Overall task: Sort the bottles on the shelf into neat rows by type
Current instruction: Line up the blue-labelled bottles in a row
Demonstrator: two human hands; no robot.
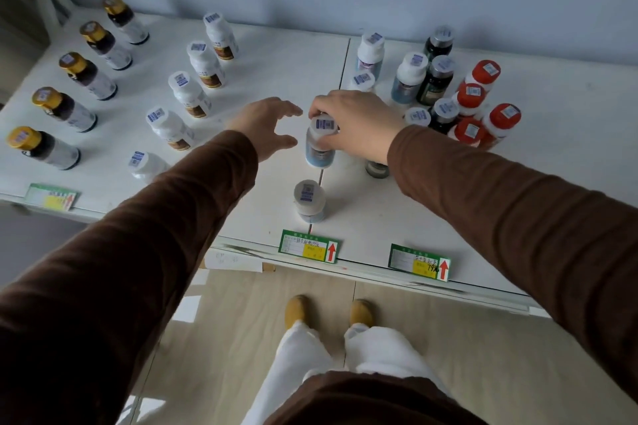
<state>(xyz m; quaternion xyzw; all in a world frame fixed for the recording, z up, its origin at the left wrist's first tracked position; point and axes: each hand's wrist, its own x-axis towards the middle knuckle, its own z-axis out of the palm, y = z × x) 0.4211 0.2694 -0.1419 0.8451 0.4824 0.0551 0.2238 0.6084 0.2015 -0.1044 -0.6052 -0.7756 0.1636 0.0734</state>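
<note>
right hand (348, 121) grips the upright blue bottle (320, 143) by its cap at frame centre on the shelf (397, 214), just behind its twin (309, 200), left hand (267, 124) open just beside it.

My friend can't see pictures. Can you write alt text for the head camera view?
A person's right hand grips a white-capped blue bottle on a white shelf, left hand open beside it. Gold-capped bottles stand in a row; red-capped bottles cluster unsorted.

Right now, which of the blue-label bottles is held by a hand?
The blue bottle in the middle of the shelf: the right hand grips its white cap. The one nearer the front edge stands untouched.
</note>
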